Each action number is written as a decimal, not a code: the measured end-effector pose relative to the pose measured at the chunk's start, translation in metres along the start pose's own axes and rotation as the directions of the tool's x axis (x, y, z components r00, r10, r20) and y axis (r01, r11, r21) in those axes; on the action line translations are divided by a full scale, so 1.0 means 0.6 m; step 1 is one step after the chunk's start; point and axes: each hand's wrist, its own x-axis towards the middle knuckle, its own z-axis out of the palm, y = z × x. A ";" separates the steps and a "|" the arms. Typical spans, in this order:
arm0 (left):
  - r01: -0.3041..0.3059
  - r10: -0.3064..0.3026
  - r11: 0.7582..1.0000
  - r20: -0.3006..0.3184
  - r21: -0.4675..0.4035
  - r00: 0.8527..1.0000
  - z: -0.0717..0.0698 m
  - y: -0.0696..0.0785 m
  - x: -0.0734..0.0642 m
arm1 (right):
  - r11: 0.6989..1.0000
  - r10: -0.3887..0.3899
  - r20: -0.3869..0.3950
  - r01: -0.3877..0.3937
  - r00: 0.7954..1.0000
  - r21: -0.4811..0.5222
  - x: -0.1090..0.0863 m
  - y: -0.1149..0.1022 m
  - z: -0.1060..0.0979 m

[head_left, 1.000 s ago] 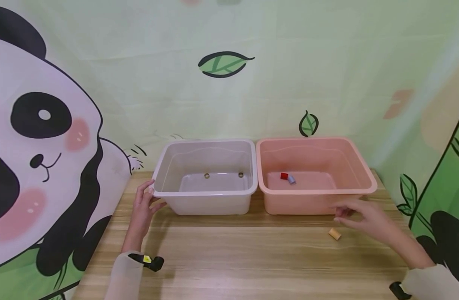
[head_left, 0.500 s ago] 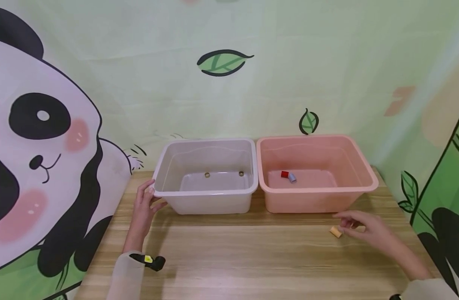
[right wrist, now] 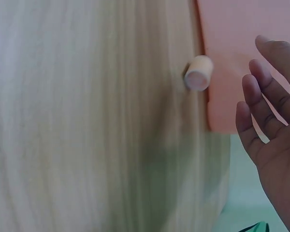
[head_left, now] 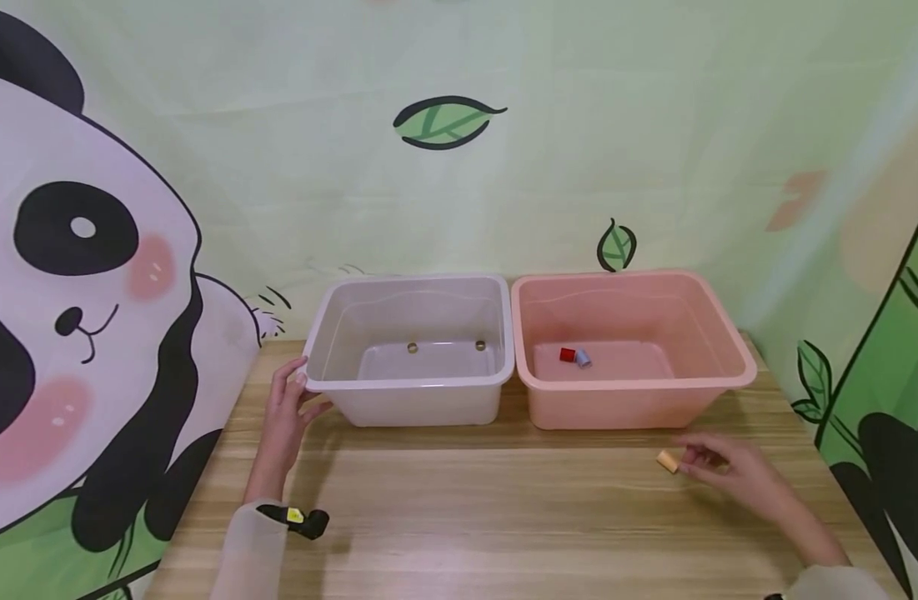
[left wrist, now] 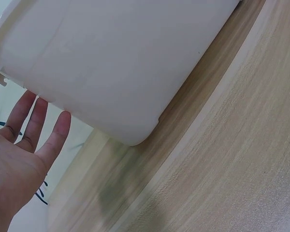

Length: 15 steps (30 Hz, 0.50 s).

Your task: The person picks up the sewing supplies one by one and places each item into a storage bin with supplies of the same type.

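A small light-orange cylinder [head_left: 666, 462] lies on its side on the wooden table, in front of the pink bin [head_left: 616, 406]. Just right of it hovers my right hand [head_left: 732, 473], its thumb and fingertips close to the cylinder's right end. Seen from the right wrist, the fingers [right wrist: 252, 89] are loosely bent with nothing between them, and the cylinder [right wrist: 199, 73] stands apart. My left hand [head_left: 284, 417] touches the front left corner of the white bin [head_left: 417, 404]. In the left wrist view its relaxed fingertips meet the bin's side [left wrist: 101, 63].
Inside the pink bin lie a red cylinder [head_left: 567, 355] and a pale blue cylinder [head_left: 583, 358]. Two small ring-like pieces [head_left: 412, 347] are on the white bin's floor. Both bins stand side by side against a printed cloth backdrop [head_left: 323, 142] at the table's back.
My right hand has come down and toward me from the pink bin's front wall to beside the orange cylinder. The left hand stays at the white bin's corner.
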 end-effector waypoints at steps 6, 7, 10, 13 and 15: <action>0.008 -0.008 1.000 -0.004 0.023 1.000 -0.001 0.000 0.000 | 0.999 -0.043 0.039 0.043 0.998 0.020 -0.008 0.032 0.011; 0.008 -0.008 1.000 -0.007 0.028 1.000 -0.001 -0.001 0.000 | 0.999 -0.039 0.048 0.038 0.998 0.027 -0.009 0.035 0.011; 0.013 -0.013 0.999 -0.010 0.035 1.000 -0.002 -0.001 0.001 | 0.999 -0.021 0.087 0.018 0.996 0.033 -0.011 0.046 0.013; 0.013 -0.013 0.999 -0.009 0.037 1.000 -0.002 -0.001 0.000 | 1.000 0.003 0.116 -0.006 0.993 0.020 -0.011 0.055 0.014; 0.013 -0.013 0.999 -0.009 0.037 1.000 -0.002 0.000 0.000 | 1.000 0.009 0.126 -0.011 0.992 0.013 -0.009 0.061 0.016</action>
